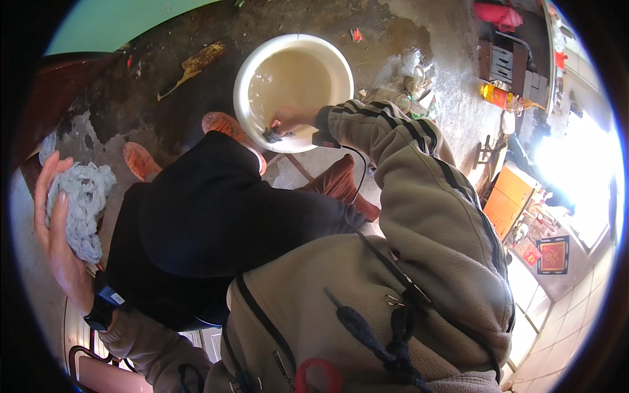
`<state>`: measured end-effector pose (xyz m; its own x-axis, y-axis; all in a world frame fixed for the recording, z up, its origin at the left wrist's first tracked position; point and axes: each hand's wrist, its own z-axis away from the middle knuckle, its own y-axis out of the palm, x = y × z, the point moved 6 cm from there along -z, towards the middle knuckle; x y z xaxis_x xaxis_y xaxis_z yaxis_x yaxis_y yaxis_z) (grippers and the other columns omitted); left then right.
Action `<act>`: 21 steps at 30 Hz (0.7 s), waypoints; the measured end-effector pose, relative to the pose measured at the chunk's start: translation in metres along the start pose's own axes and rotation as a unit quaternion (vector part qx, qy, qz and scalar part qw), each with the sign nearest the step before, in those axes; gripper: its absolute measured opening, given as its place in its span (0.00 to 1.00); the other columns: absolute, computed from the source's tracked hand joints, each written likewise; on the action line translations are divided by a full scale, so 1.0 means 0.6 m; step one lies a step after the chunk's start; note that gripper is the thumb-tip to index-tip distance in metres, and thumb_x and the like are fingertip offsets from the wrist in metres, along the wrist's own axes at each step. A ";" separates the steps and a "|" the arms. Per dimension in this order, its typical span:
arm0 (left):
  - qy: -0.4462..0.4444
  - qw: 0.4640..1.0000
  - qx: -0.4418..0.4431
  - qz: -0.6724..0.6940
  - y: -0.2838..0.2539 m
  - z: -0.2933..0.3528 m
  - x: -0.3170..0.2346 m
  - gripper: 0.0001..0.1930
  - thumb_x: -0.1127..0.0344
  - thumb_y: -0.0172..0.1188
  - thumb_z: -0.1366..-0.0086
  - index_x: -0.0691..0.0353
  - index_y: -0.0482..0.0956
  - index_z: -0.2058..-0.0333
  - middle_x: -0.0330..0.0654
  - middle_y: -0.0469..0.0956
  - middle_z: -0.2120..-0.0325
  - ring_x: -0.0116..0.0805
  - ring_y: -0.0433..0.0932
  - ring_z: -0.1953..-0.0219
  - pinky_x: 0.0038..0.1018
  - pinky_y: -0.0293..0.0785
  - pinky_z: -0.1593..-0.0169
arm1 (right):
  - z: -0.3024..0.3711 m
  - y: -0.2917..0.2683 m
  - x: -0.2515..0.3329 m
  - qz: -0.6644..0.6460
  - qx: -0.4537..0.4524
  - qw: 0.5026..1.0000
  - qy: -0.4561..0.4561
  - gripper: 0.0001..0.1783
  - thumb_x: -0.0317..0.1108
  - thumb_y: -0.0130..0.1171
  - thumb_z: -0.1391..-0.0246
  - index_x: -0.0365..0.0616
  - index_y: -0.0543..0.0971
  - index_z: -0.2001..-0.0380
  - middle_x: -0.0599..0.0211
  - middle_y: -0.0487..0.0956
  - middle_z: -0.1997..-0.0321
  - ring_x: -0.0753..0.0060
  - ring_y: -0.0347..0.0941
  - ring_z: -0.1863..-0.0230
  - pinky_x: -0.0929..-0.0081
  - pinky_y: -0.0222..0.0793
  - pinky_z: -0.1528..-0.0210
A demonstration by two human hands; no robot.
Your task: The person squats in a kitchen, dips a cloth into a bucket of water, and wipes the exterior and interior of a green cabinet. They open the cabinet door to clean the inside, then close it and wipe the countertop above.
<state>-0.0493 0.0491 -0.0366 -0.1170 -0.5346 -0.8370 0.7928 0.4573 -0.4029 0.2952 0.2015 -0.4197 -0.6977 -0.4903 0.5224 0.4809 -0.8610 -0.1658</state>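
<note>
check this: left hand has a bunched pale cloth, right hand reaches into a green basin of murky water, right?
The basin is white, not green, as the head view shows. The left hand has a bunched pale cloth, and the right hand reaches into the basin.

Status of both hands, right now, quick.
Left hand: holding a crumpled grey cloth.
Right hand: closed on a small dark thing, too unclear to identify, inside the white basin.

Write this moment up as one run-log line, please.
left hand: holding crumpled grey cloth | right hand: inside white basin, holding small dark item | basin contents: brownish liquid
</note>
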 end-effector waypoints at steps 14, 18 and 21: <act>0.001 0.999 -0.018 0.028 0.007 0.006 -0.003 0.22 0.66 0.45 0.37 0.64 0.67 0.44 0.46 0.69 0.49 0.33 0.66 0.45 0.27 0.57 0.40 | -0.010 0.002 0.014 0.037 0.067 0.997 0.028 0.14 0.22 0.57 0.63 0.45 0.82 0.69 0.66 0.80 0.72 0.69 0.75 0.68 0.68 0.68 0.65; -0.008 0.999 -0.016 0.036 0.006 0.005 0.001 0.23 0.66 0.45 0.37 0.65 0.66 0.43 0.46 0.69 0.49 0.32 0.67 0.46 0.27 0.57 0.40 | -0.033 -0.033 0.039 0.030 -0.013 0.999 -0.044 0.17 0.22 0.57 0.64 0.48 0.82 0.66 0.66 0.81 0.71 0.69 0.75 0.68 0.67 0.69 0.64; -0.007 1.000 -0.018 0.021 0.004 0.006 0.001 0.23 0.66 0.45 0.37 0.65 0.65 0.43 0.46 0.69 0.49 0.32 0.67 0.46 0.26 0.58 0.41 | -0.061 -0.096 0.038 -0.087 -0.189 0.978 -0.025 0.17 0.25 0.57 0.63 0.50 0.82 0.65 0.66 0.81 0.71 0.69 0.76 0.67 0.69 0.71 0.63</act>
<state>-0.0453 0.0475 -0.0365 -0.0753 -0.5233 -0.8488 0.7747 0.5053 -0.3802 0.2321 0.2353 -0.4286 -0.7200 -0.3337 0.6085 0.1204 -0.9236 -0.3640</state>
